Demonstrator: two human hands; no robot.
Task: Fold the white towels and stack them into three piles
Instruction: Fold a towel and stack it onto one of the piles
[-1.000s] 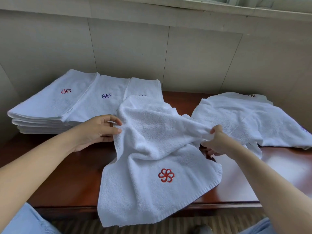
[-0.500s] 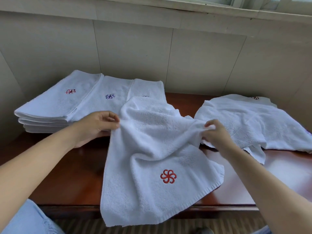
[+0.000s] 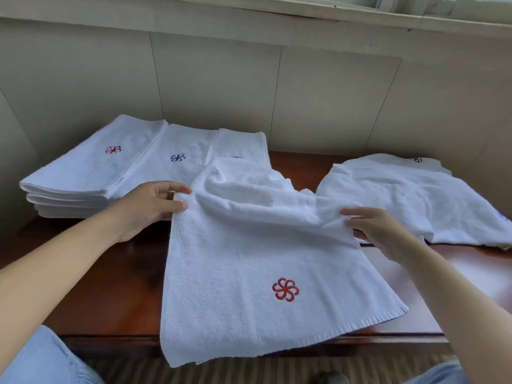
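A white towel with a red pinwheel logo lies across the middle of the brown table, its near end hanging over the front edge. My left hand pinches its left edge between thumb and fingers. My right hand holds the right edge, where the cloth is bunched. At the back left stand three piles of folded white towels, side by side. A loose heap of unfolded towels lies at the back right.
A beige panelled wall rises straight behind the table, with a window sill above. The table's front edge runs close to my knees in blue jeans. Striped flooring shows below.
Both hands have drawn the towel's edges apart and toward me, so the cloth lies flatter and wider. The camera view has shifted slightly.
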